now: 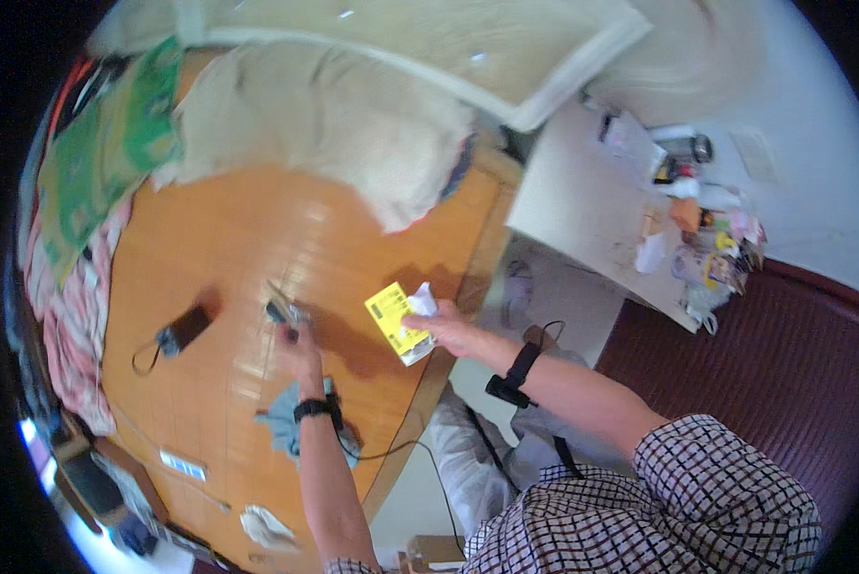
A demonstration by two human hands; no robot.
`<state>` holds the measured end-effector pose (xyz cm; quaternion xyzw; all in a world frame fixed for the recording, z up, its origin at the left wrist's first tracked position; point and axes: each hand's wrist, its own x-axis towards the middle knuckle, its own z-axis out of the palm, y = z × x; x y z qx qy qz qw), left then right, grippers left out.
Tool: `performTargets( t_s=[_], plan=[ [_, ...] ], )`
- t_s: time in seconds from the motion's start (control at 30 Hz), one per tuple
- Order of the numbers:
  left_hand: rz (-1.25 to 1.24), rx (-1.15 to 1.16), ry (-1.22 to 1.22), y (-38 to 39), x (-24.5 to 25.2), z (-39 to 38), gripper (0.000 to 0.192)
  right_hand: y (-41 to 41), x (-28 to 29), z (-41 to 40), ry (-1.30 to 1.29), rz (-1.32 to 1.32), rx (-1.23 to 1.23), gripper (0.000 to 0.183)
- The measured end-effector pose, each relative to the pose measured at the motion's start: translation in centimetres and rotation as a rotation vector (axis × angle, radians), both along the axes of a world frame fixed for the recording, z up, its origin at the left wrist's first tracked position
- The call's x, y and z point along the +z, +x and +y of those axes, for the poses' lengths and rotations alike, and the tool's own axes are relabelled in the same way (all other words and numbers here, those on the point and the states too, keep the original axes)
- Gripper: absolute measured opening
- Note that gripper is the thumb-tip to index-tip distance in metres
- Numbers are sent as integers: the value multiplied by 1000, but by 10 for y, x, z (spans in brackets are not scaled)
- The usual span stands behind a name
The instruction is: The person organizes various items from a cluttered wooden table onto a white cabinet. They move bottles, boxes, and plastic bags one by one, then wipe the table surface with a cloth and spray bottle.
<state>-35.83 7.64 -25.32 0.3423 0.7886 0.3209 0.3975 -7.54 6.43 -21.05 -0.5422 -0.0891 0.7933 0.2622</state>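
My right hand (pixel 452 328) grips a yellow printed card or packet (pixel 392 316) with a white, paper-like piece (pixel 422 298) beside it. Dark writing covers the yellow face. My left hand (pixel 303 355) is blurred and holds a small dark and beige object (pixel 283 305), whose kind I cannot make out. Both hands are above a wooden platform (pixel 235 265). Left of my left hand lies a dark, box-shaped device (pixel 184 330) with a loop strap. A grey-blue cloth (pixel 286 420) lies beneath my left wrist.
A cream blanket (pixel 314 122) and green patterned cloth (pixel 113 154) cover the platform's far side. Pink striped bedding (pixel 77 344) lies left. A power strip (pixel 183 465) and white cloth (pixel 264 527) sit nearer me. At right, a white table (pixel 580 186) bears bottles and packages. A cable (pixel 429 445) hangs near my legs.
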Motion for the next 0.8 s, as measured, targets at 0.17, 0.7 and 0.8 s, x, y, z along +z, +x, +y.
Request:
performTargets(
  t_s=[0.17, 0.7, 0.8],
  plan=[
    [-497, 176, 35, 90, 26, -16, 8, 66, 30, -1, -56, -75, -144, 32],
    [-427, -412, 75, 564, 64, 84, 13, 403, 22, 18, 43, -496, -754, 50],
    [-403, -348, 186, 603, 55, 72, 13, 435, 12, 35, 184, -508, -673, 54]
  ],
)
